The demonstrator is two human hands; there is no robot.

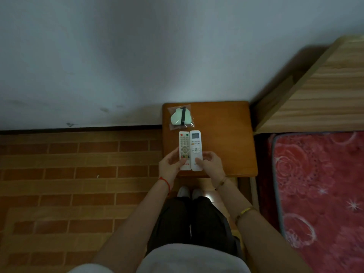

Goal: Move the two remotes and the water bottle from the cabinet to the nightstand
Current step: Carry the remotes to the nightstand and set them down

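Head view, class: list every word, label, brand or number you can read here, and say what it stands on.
No text can be read here.
Left remote: red print at its near end, too blurred.
Right remote: small dark mark near its end and a grey screen, both too small.
Bagged item: no print visible.

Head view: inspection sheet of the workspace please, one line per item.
Surface: wooden nightstand against the wall, right half bare.
Job's things: TV remote and AC remote lie side by side, touching, on the nightstand's left front; water bottle nothing seen.
Clutter: pale green cloud-shaped item in a clear bag behind the remotes.
Hands: left hand on the TV remote's near end, right hand on the AC remote's near end; grip closure unclear.
Cables: nothing seen.
Surroundings: bed with red floral cover to the right, wooden headboard, brick-pattern floor.
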